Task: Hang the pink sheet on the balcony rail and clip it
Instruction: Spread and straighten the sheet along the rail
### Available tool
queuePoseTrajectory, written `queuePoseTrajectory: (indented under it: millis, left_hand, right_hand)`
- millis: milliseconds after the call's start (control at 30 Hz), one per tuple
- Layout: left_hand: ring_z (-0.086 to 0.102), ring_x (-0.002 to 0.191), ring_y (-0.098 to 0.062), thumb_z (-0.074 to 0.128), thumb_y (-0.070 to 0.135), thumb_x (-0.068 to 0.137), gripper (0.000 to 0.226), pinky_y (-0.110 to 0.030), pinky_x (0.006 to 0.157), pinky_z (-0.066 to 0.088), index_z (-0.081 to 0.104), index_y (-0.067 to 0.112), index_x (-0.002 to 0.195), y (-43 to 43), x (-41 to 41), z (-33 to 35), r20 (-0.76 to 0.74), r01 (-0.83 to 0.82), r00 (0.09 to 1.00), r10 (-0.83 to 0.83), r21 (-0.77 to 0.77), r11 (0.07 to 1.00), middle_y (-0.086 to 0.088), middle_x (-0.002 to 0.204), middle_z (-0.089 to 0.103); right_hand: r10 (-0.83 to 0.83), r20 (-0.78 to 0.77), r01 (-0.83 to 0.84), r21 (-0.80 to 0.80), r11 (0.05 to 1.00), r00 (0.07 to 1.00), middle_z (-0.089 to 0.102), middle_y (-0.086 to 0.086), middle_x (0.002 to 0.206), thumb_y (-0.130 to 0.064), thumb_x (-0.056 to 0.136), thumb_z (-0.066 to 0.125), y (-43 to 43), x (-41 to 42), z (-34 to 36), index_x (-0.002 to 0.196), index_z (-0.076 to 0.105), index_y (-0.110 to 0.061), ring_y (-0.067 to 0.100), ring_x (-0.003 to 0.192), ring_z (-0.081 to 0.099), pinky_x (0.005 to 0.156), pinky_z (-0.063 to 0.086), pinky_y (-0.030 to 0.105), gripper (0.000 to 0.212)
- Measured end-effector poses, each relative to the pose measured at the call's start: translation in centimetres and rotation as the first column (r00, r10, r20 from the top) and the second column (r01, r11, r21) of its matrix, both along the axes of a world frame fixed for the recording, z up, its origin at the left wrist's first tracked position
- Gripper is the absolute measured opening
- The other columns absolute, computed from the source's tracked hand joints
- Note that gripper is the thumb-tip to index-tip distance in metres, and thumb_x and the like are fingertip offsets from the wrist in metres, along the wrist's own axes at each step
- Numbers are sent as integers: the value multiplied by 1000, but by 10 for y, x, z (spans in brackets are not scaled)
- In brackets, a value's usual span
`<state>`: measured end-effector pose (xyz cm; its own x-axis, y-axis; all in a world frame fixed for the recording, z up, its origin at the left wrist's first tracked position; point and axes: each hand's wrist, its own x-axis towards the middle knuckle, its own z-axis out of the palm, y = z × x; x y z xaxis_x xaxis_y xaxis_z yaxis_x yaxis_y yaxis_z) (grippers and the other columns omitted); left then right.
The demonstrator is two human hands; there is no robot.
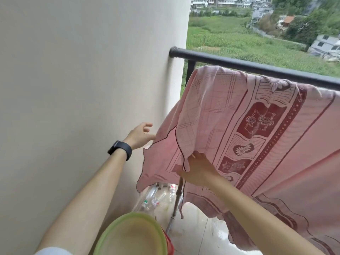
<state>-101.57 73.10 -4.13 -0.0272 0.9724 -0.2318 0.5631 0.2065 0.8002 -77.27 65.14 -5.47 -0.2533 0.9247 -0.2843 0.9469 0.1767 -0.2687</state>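
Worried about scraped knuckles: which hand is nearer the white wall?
Left. The left hand reaches out close beside the wall, at the edge of the pink sheet. The right hand is farther from it, on the sheet's folded corner.

The dark balcony rail runs out from the wall, and the pink sheet hangs along it, its top edge just below the bar. Below, the pale tiled floor carries a heap of clear plastic bottles in the corner and 1 slanted metal pole.
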Motion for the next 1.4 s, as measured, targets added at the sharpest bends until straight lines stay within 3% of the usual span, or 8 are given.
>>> queuePoseTrajectory:
  millis: [200, 433, 567, 667, 833, 1033, 1200, 1400]
  left_hand:
    - [59, 111, -14, 78, 30, 81, 61, -29, 94, 48, 48, 28, 134, 2, 54, 79, 247, -16, 966, -80, 365, 931, 3, 120, 60]
    - [68, 91, -7, 72, 38, 87, 22, -23, 80, 56, 66, 30, 107, 3, 96, 138, 189, 71, 960, -206, 548, 833, 10, 98, 71]
    - [66, 78, -5, 67, 31, 91, 5, -23, 75, 54, 71, 29, 93, 14, 100, 151, 159, -92, 987, -16, 650, 754, 15, 81, 68]
    - [67, 82, -9, 65, 30, 93, 5, -24, 78, 53, 69, 29, 93, 22, 109, 172, 191, -186, 979, 72, 685, 704, 12, 84, 68]
    - [61, 97, -10, 52, 52, 94, 25, -30, 83, 49, 63, 34, 107, 15, 157, 186, -172, 241, 971, -168, 699, 673, 8, 102, 69]
    - [56, 117, -18, 45, 62, 89, 43, -55, 105, 28, 53, 45, 128, 4, 208, 162, -610, 532, 789, 78, 741, 411, 7, 116, 67]
    - [59, 112, -20, 43, 52, 93, 39, -48, 112, 23, 61, 34, 122, -3, 216, 155, -444, 381, 891, 99, 848, 369, 3, 110, 71]
    - [59, 100, -21, 47, 56, 95, 39, -39, 91, 44, 72, 27, 104, 10, 190, 170, -339, 287, 941, 23, 830, 479, 2, 95, 72]
  right_hand:
    - [67, -30, -51, 382, 923, 997, 53, -7, 137, -73, 81, 53, -8, 17, 91, 127, 58, -29, 19, 121, 51, 93, 51, 40, 64]
    - [63, -76, 50, 936, 349, 995, 60, 4, 123, -42, 92, 57, 12, 54, 185, 119, 64, -16, 25, 113, 51, 86, 48, 42, 38]
    - [-219, 36, 76, 872, 483, 975, 67, 0, 117, -59, 99, 26, 32, 84, 201, 129, 53, -26, 24, 105, 60, 93, 38, 44, 52]
    - [-295, 63, 103, 851, 515, 953, 65, -4, 80, -66, 98, 10, 36, 112, 194, 98, 60, -26, 20, 71, 60, 79, 40, 37, 63]
    - [-439, 48, 175, 874, 453, 897, 62, -1, 72, -68, 98, 14, 11, 178, 188, 87, 61, -24, 19, 67, 55, 81, 33, 38, 65]
    - [-571, -73, 350, 850, 393, 817, 67, 13, 102, -70, 95, 16, -36, 278, 181, 105, 63, -19, 30, 100, 56, 100, 30, 45, 71]
    - [-571, -197, 464, 805, 370, 797, 60, 8, 131, -58, 95, 18, -28, 249, 186, 122, 60, -24, 25, 127, 46, 115, 8, 58, 60]
    - [-349, -75, 254, 825, 504, 934, 61, -1, 130, -59, 97, 31, 7, 155, 182, 131, 55, -27, 21, 124, 51, 114, 15, 54, 53]
